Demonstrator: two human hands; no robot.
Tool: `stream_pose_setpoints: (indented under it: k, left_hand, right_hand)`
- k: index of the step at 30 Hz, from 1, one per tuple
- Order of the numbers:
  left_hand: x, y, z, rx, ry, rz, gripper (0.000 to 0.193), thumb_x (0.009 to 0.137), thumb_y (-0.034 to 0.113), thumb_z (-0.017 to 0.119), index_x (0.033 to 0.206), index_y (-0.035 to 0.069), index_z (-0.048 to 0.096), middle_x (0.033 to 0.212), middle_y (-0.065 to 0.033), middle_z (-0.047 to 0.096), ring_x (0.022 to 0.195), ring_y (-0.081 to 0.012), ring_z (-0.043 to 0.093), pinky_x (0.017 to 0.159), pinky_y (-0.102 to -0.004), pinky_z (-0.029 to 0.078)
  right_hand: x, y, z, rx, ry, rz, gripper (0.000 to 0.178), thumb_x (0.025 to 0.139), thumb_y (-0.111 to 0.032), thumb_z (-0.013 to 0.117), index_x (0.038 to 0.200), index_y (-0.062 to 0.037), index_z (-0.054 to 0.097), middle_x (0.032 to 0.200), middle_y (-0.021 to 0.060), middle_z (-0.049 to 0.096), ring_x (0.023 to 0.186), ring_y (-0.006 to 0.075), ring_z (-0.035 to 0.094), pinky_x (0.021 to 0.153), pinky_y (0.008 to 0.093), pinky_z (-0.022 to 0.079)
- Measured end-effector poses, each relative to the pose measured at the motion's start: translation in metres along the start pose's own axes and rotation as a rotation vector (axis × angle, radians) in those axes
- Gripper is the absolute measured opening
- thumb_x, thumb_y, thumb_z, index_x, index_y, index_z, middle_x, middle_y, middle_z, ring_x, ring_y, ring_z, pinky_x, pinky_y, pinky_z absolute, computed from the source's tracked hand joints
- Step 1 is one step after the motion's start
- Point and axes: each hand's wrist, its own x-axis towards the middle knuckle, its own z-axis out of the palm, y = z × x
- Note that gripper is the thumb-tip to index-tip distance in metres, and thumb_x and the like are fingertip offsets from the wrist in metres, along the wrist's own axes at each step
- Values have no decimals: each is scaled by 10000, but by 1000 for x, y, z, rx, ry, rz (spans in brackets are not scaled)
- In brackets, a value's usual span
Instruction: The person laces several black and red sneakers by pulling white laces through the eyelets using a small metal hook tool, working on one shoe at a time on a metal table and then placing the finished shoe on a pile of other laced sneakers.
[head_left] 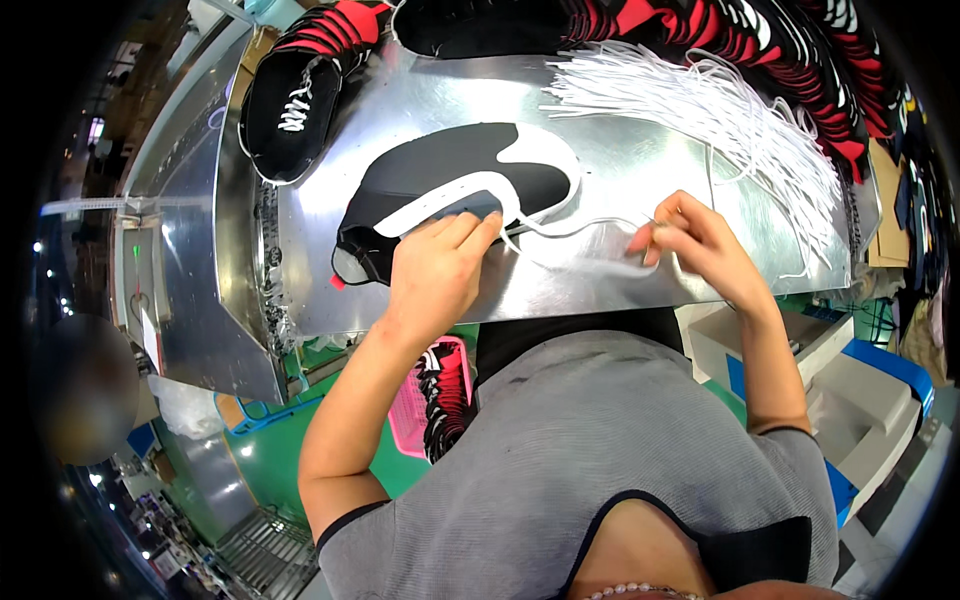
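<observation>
We've got both hands on one shoe upper (445, 160), black and grey with white parts, lying on the metal table (620, 180) in front of us, left of centre. Its dark toe-like end with white trim points up and right; a small red tab shows at the lower left end.

Left hand (437, 270): fingers curled over the near edge of the upper, gripping it beside the white eyelet strip (435, 200). Fingertips partly hidden, so we can't tell the exact hold.

Right hand (705, 245): well apart from the upper, over the table to its right. Thumb and index finger are pinched together on a white lace (545, 235); other fingers curled. The lace loops back to the bend of the eyelet strip; its lower run is motion-blurred.

Around us: loose pile of white laces (690, 110) beyond the right hand, row of red-and-black uppers (740, 45) along the far edge, a black upper with white lacing (290, 125) at far left. Below table level, a pink basket (405, 420) holds more red-and-black pieces.
</observation>
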Motion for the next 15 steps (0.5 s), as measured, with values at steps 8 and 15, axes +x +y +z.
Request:
stream_pose_setpoints:
  k: [8, 15]
  left_hand:
    - [24, 19, -1, -277, -177, -284, 239, 928, 164, 617, 1116, 23, 661, 920, -98, 654, 846, -277, 649, 779, -366, 506]
    - [33, -9, -4, -1153, -690, -968, 392, 950, 386, 640, 1144, 48, 687, 1119, -45, 675, 1100, -142, 554, 1008, -298, 381]
  right_hand:
    - [64, -3, 27, 109, 257, -84, 347, 845, -157, 747, 1114, -76, 545, 989, 33, 659, 764, 37, 502, 596, 187, 378]
    - [69, -7, 43, 2, 181, -161, 496, 765, -71, 825, 1174, 8, 556, 990, 55, 662, 919, 97, 613, 802, 231, 486]
